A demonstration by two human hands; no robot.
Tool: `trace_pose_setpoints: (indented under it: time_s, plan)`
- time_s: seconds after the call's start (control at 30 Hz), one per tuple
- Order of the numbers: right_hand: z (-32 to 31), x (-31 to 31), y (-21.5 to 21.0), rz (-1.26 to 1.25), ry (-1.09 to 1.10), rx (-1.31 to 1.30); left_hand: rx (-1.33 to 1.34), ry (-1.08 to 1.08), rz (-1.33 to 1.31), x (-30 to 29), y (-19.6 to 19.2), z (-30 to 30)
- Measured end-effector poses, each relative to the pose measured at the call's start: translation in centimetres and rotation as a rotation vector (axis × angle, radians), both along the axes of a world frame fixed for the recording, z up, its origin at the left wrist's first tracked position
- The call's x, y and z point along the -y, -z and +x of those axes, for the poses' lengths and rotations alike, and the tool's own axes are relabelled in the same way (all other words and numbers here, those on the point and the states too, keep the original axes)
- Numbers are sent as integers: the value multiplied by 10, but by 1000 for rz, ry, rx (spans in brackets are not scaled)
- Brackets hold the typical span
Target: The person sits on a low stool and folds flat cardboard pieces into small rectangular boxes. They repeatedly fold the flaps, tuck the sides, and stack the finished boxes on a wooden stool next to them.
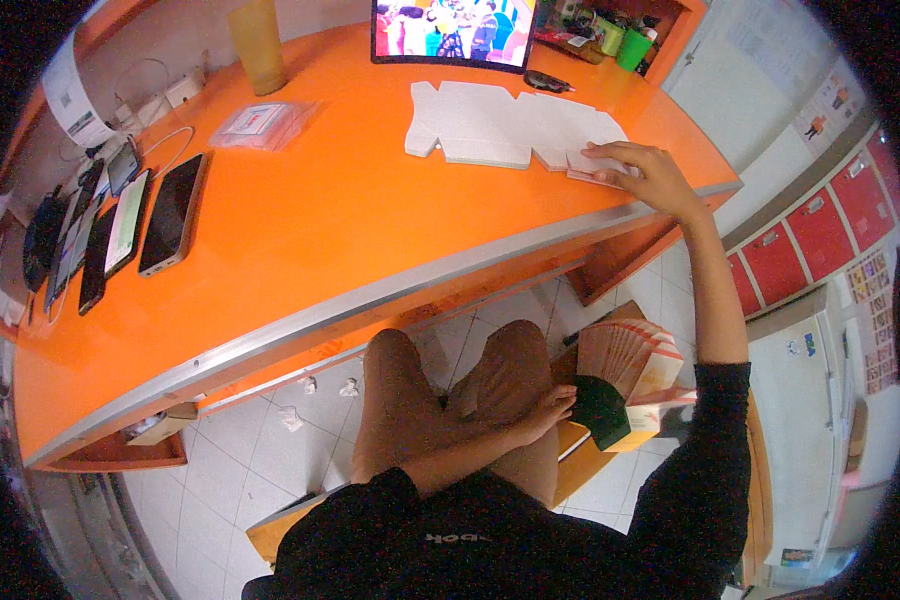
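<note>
A stack of white die-cut cardboard box blanks (485, 125) lies flat on the orange table below the screen. My right hand (645, 175) rests on the right end of this stack, its fingers apart over the top blank. Across my lap, my left hand (545, 415) lies over my thigh with its fingers stretched out. Their tips reach the edge of a dark green piece (600, 410), and I cannot tell whether they touch it. That piece leans against a fanned row of orange-and-white flat cartons (625, 355) in an open box beside my knee.
Several phones (175, 215) line the left side of the orange table (300, 215). Behind them stand a clear plastic packet (260, 125) and a yellowish tumbler (257, 45). A lit screen (453, 35) is at the back. Red lockers (820, 235) line the right; paper scraps (290, 418) lie on the floor.
</note>
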State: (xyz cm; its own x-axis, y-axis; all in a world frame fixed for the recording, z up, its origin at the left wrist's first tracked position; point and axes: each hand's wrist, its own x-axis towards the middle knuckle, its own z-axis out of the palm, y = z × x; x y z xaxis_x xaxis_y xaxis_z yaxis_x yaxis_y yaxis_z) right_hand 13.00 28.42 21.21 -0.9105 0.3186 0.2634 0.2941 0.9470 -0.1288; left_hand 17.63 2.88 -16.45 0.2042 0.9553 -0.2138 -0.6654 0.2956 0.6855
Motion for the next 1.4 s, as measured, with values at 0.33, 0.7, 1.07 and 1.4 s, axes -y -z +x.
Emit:
trace_pose_setpoints:
  time_s: [0.33,0.7,1.07,1.4]
  plan:
    - [-1,-8,11,129,3,-26,58,4,9,-1,11,2]
    - [-8,-8,-34,785,295,-410,-243,-41,99,4,-16,-3]
    - [-1,21,8,568,7,148,-334,-65,292,1,9,8]
    - [-7,-4,11,283,-28,-110,-197,0,154,0,5,5]
